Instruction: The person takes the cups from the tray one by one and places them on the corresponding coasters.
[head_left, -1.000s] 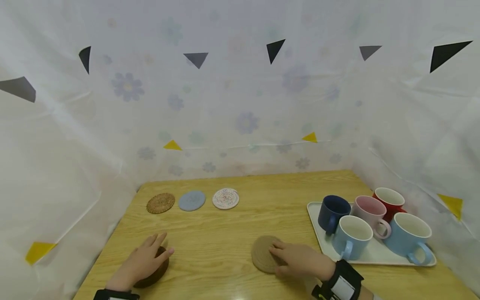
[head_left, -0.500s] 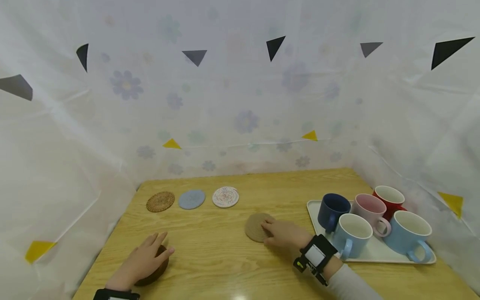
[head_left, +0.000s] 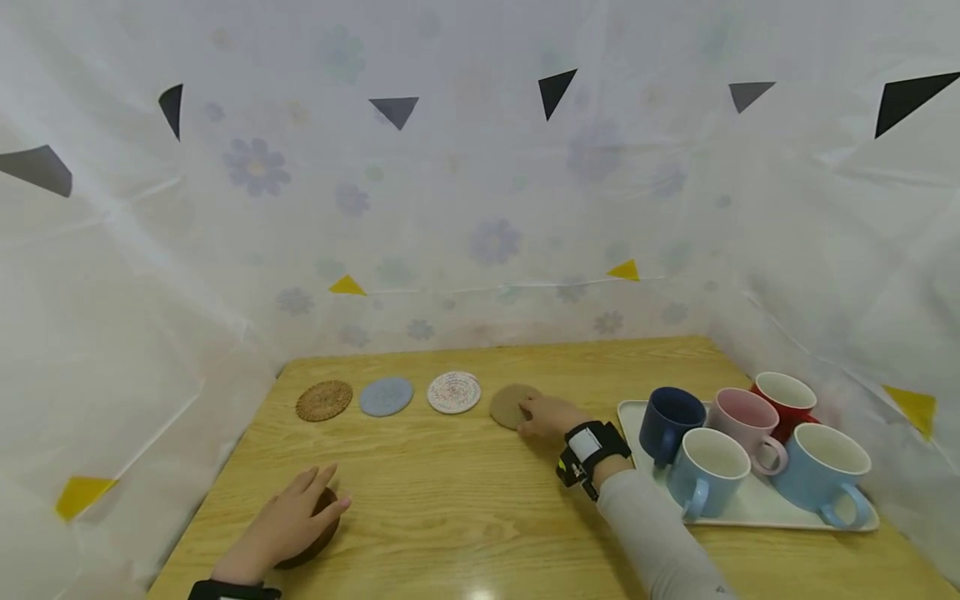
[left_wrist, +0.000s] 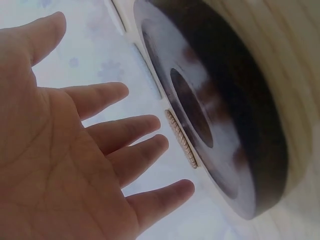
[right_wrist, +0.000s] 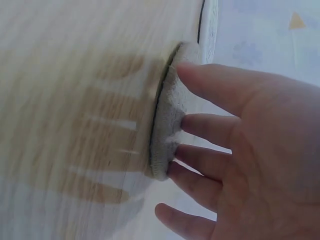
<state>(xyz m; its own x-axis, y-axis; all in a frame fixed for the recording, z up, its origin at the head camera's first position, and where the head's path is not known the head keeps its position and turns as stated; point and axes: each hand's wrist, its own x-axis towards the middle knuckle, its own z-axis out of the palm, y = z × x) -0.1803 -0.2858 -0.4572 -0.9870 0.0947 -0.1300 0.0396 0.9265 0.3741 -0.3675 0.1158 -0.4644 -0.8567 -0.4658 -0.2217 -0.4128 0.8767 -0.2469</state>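
Note:
In the head view, a round beige coaster (head_left: 506, 406) lies on the wooden table at the right end of a row of coasters. The fingertips of my right hand (head_left: 553, 417) press on its face; the right wrist view shows them on the fuzzy coaster (right_wrist: 167, 117), thumb near one end, little finger off it. At the left front, my left hand (head_left: 283, 518) is spread over a dark brown round piece (head_left: 324, 546). The left wrist view shows that thick glossy disc (left_wrist: 227, 150) with a round recess in its middle, apart from my straight fingers.
A woven brown coaster (head_left: 324, 401), a light blue coaster (head_left: 386, 396) and a white speckled coaster (head_left: 453, 392) line the back left. At the right, a white tray (head_left: 761, 507) carries several mugs, dark blue (head_left: 670, 421), pink, red and light blue. White sheeting surrounds the table.
My right hand has slid the beige coaster away from me, from the table's middle to beside the white speckled coaster. My left hand has stayed over the dark disc.

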